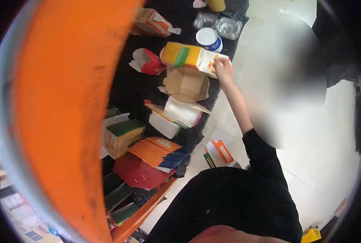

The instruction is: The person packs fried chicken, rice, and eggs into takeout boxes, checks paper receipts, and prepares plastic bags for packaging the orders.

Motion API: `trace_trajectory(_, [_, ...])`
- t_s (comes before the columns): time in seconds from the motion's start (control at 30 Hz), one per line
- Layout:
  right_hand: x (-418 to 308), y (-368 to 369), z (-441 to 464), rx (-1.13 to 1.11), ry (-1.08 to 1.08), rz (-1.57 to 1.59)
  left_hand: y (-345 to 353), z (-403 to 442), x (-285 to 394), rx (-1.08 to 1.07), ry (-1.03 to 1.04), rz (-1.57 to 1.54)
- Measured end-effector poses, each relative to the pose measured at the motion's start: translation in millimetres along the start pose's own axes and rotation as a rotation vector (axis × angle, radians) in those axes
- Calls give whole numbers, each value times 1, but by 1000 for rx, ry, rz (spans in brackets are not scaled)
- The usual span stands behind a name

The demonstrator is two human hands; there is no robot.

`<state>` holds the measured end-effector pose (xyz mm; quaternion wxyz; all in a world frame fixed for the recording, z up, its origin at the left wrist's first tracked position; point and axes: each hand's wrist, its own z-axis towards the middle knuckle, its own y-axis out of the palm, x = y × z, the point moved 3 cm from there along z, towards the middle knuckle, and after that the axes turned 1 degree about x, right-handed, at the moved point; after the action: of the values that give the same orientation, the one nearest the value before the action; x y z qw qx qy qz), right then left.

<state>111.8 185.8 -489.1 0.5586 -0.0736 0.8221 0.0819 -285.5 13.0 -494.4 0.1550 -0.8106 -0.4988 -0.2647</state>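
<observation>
My right hand, at the end of a black sleeve, has its fingers closed at the white, patterned end of a long yellow and white box with a green band. Just below that box sits a stack of open brown paper trays. A red and white carton stands to its left, and a white tub with a blue side is above it. My left hand is not in view.
A broad orange beam blocks the left side. Lower on the black-covered table lie white cartons, orange folded sleeves and dark red card. Clear plastic containers are at the top. An orange-edged carton is beyond the table edge.
</observation>
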Motion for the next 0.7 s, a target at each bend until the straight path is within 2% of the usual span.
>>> trace_trajectory(0.07, [-13, -34, -49, 53, -103, -77, -5, -33, 6, -15, 18, -25])
trace_trajectory(0.1, [-66, -47, -100, -2, 9, 61, -9, -53, 10, -16, 32, -44])
trace_trajectory(0.13, [-89, -56, -127, -34, -118, 73, -13, -74, 14, -18, 52, -62])
trace_trajectory(0.23, [-223, -79, -227, -82, -452, 194, -18, -145, 32, -47, 109, -107])
trace_trajectory(0.33, [-344, -78, -312, -273, -577, 309, -19, -219, 56, -107, 178, -141])
trace_trajectory(0.37, [-373, -65, -327, -322, -561, 277, -20, -238, 69, -131, 203, -149])
trace_trajectory(0.43, [-422, -20, -334, -408, -531, 210, -21, -276, 99, -192, 282, -146])
trace_trajectory(0.5, [-453, 29, -316, -511, -452, -13, -23, -311, 135, -248, 405, -87])
trace_trajectory(0.57, [-455, 85, -276, -518, -324, -243, -29, -346, 190, -289, 562, 33])
trace_trajectory(0.63, [-471, 123, -279, -498, -314, -400, -44, -381, 258, -305, 729, 162])
trace_trajectory(0.7, [-478, 148, -266, -537, -304, -496, -54, -417, 316, -224, 720, 228])
